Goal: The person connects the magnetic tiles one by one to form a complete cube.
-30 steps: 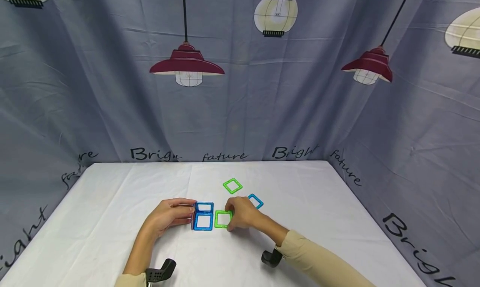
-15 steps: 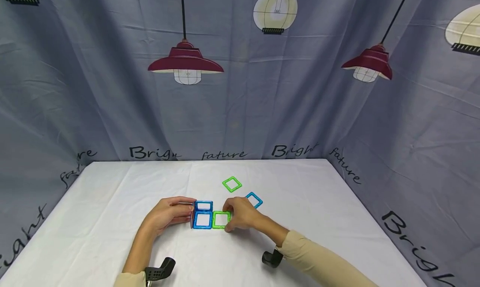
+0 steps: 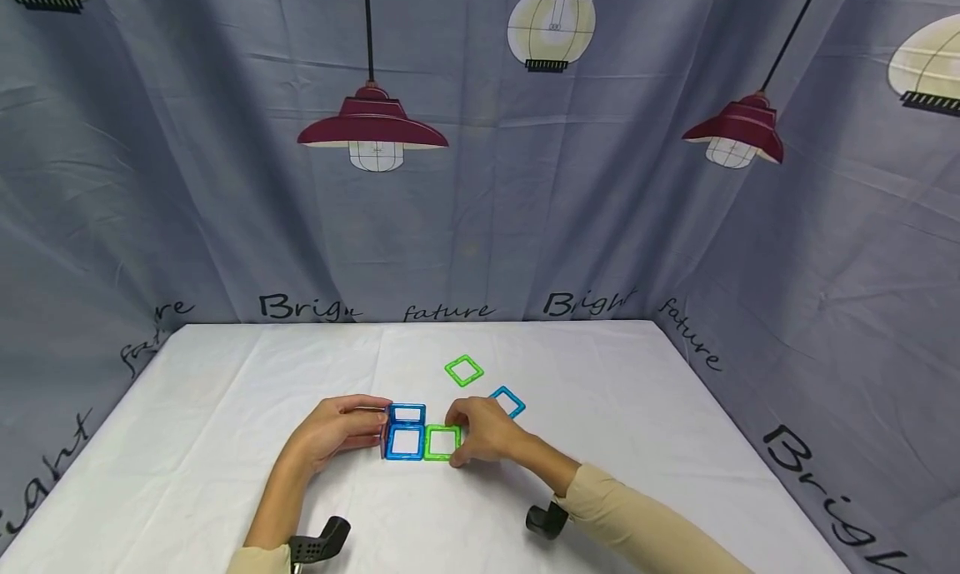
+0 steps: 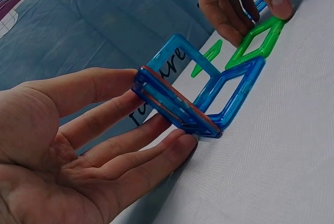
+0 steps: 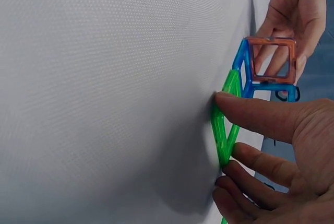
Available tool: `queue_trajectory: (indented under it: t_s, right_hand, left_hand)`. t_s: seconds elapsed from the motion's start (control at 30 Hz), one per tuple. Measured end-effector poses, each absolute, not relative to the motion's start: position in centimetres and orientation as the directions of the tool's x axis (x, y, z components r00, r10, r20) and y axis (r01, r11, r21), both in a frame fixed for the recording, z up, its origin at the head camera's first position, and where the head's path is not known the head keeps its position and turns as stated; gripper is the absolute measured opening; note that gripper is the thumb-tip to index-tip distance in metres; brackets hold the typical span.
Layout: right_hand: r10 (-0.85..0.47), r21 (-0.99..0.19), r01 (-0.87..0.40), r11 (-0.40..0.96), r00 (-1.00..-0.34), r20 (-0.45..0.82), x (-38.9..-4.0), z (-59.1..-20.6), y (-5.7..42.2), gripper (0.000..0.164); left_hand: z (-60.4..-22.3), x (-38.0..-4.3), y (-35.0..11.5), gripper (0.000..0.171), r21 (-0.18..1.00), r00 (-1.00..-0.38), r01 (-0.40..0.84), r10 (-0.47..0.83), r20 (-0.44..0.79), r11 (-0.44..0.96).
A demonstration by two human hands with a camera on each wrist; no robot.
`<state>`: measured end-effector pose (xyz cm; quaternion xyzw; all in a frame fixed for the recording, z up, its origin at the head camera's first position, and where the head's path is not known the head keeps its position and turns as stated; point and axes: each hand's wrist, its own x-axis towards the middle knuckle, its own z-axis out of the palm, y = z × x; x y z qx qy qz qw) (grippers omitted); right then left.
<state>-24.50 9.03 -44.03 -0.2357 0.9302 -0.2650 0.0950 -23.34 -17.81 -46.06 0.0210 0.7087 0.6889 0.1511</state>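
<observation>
Square magnetic tiles form a small open corner on the cloth: a flat blue tile (image 3: pixel 405 457), an upright blue tile (image 3: pixel 407 406) along its far edge, and a red tile (image 5: pixel 271 41) standing on its left. My left hand (image 3: pixel 337 432) reaches in from the left, its extended fingers touching the outer face of the red tile. On the other side, my right hand (image 3: pixel 483 428) pinches a green tile (image 3: pixel 427 443) between thumb and fingers. That green tile lies low over the cloth, its left edge right at the flat blue tile's right edge.
Farther back lies a loose green tile (image 3: pixel 454 377). Another blue tile (image 3: pixel 515 396) lies just behind my right hand, partly hidden by it. White cloth (image 3: pixel 225 441) covers the table, and a grey curtain (image 3: pixel 480 224) with printed lamps hangs behind.
My right hand has slid the green tile slightly left, so the narrow gap beside the flat blue tile has closed. My left hand stays in place.
</observation>
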Motion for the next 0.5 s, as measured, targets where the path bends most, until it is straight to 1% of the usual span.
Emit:
queue_trajectory:
  t_s: [0.23, 0.37, 0.5]
  right_hand:
    - [-0.459, -0.515, -0.362, 0.777, -0.886, -0.071, -24.45, -44.1, 9.59, 0.053]
    - [-0.455, -0.497, -0.369, 0.785, -0.888, -0.059, -24.55, -44.23, 9.69, 0.05]
    - [-0.459, -0.502, -0.371, 0.782, -0.887, -0.059, -24.55, -44.25, 9.58, 0.049]
  left_hand:
    - [-46.09, -23.31, -17.68, 0.043, 0.98, -0.955, -0.193, 0.218, -0.2, 0.05]
    - [-46.02, -23.42, -17.81, 0.043, 0.983, -0.957, -0.176, 0.226, -0.182, 0.045]
    - [-45.99, -23.39, -17.9, 0.043, 0.981, -0.955, -0.187, 0.225, -0.192, 0.044]
